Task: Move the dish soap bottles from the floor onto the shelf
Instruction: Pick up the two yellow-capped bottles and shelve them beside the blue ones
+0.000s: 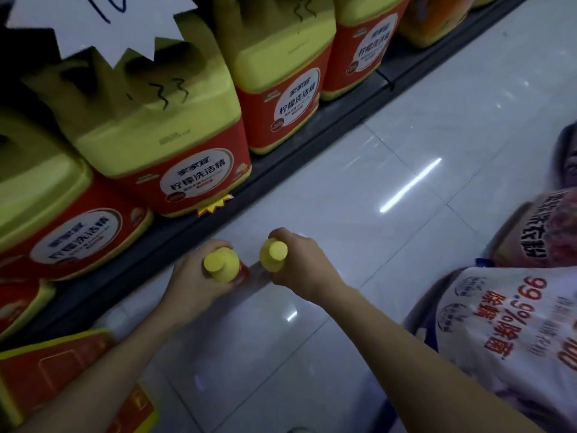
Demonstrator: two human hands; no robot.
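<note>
Low over the white tiled floor [390, 145], just near the dark bottom shelf [199, 226], each hand holds a small yellow-capped dish soap bottle. The left hand [193, 282] has its fingers closed round the left bottle [222, 264], the right hand [299, 264] round the right bottle [273, 254]. Both look light, stiff and probably slick; gripping below the cap seems safest. Large yellow jugs [175, 145] fill the shelf.
</note>
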